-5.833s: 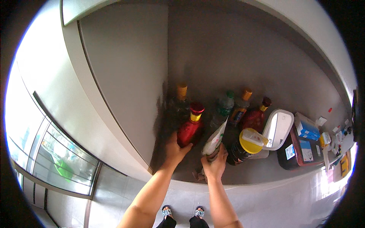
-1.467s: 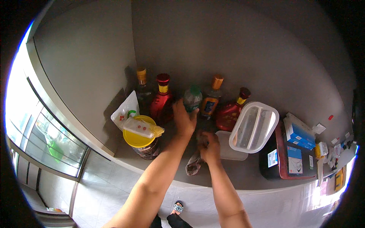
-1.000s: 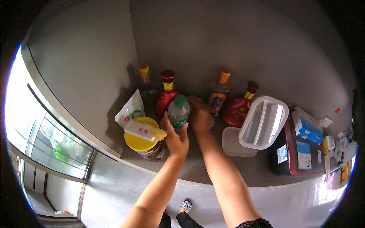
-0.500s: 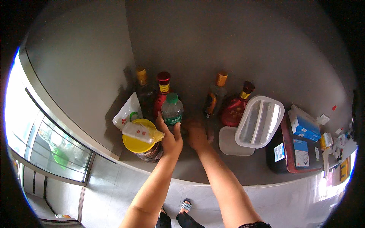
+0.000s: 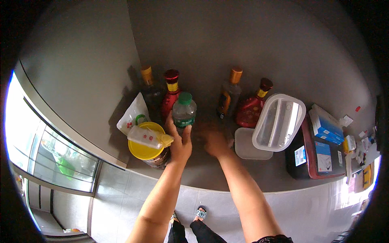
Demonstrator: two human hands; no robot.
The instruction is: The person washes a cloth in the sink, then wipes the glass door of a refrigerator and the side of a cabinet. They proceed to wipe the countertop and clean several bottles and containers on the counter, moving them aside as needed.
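Note:
My left hand is wrapped round the lower part of a clear plastic bottle with a green cap, which stands upright. Just right of it my right hand is over the counter, its fingers smeared by motion; whether it holds anything does not show. Close by my left hand is a tub with a yellow lid, and a white plastic-wrapped packet lies on top. A red bottle rises behind the green-capped one. Beyond my right hand stand a dark-labelled bottle with an orange cap and a second red bottle.
A white pouch and a gold-capped bottle stand at the left wall. Right of my hands, a clear container leans over a flat translucent piece. Farther right are a black case with blue boxes.
The whole view has shifted slightly. My right hand has moved a little to the right, away from the green-capped bottle. My left hand keeps its hold on that bottle.

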